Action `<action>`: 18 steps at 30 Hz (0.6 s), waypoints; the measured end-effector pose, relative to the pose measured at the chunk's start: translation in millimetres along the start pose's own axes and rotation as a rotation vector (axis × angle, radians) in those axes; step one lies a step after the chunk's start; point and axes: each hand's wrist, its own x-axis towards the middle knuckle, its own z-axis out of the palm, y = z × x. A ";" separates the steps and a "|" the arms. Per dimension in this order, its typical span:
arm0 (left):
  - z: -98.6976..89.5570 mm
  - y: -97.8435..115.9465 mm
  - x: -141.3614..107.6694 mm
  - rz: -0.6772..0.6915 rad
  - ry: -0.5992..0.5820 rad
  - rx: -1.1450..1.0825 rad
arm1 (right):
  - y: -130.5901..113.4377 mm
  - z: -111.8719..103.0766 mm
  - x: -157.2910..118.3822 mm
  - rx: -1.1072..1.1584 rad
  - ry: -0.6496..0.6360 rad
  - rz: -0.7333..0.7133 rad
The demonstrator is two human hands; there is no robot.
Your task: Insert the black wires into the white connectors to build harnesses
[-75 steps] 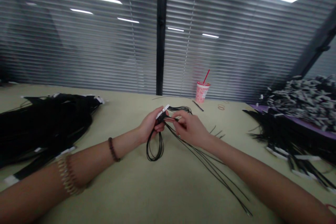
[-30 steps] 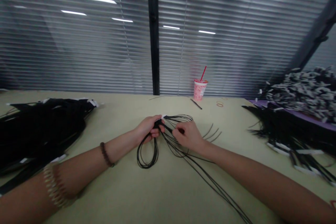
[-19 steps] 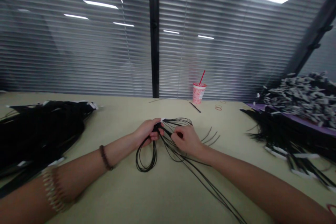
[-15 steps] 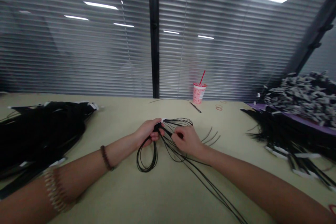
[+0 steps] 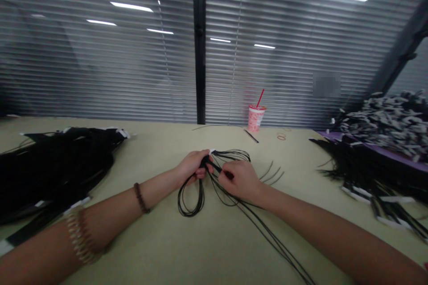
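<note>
Thin black cables (image 5: 191,213) are gathered into a looped bundle above the middle of the table. My left hand (image 5: 194,164) is closed round the bundle, where a white piece (image 5: 211,152) shows at the fingertips. A loop hangs below this hand, and more strands arch to the right. Just right of it, my right hand (image 5: 240,180) is closed on a dark strand that runs from the bundle. Loose cable lengths trail toward the lower right, and a few ends stick out behind my right wrist.
Black cables (image 5: 67,160) are heaped at left. At right lie more black cables with white ends (image 5: 384,116), partly on purple material (image 5: 384,148). A pink cup (image 5: 256,119), a pen-like stick (image 5: 251,136) and rubber bands (image 5: 281,137) stand or lie at the table's back.
The whole view has shifted slightly, so most things appear a little farther right. Both hands keep their hold, with little movement between them.
</note>
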 end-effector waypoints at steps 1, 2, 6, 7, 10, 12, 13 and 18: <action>0.4 0.4 -0.4 0.001 0.002 0.001 | -0.1 -0.4 0.1 -0.011 -0.003 -0.004; 0.8 0.8 -0.7 -0.002 0.003 0.001 | -0.1 -0.6 0.2 -0.021 -0.008 -0.010; 1.1 0.6 -0.7 -0.012 0.011 0.008 | 0.4 -0.5 0.5 -0.056 -0.007 -0.034; 0.9 0.3 -0.4 -0.010 0.013 0.013 | 0.8 -0.4 0.4 -0.065 -0.001 -0.042; 0.4 -0.9 0.7 -0.007 0.018 0.024 | 1.9 -0.4 0.7 -0.090 0.020 -0.061; 0.2 -1.3 1.2 -0.007 0.018 0.027 | 2.2 -0.5 1.1 -0.101 0.024 -0.059; 0.2 -1.4 1.3 -0.006 0.017 0.029 | 2.2 -0.5 1.3 -0.105 0.024 -0.054; -0.8 -2.8 2.2 0.001 0.013 0.035 | 0.9 -0.6 1.3 -0.121 0.022 -0.061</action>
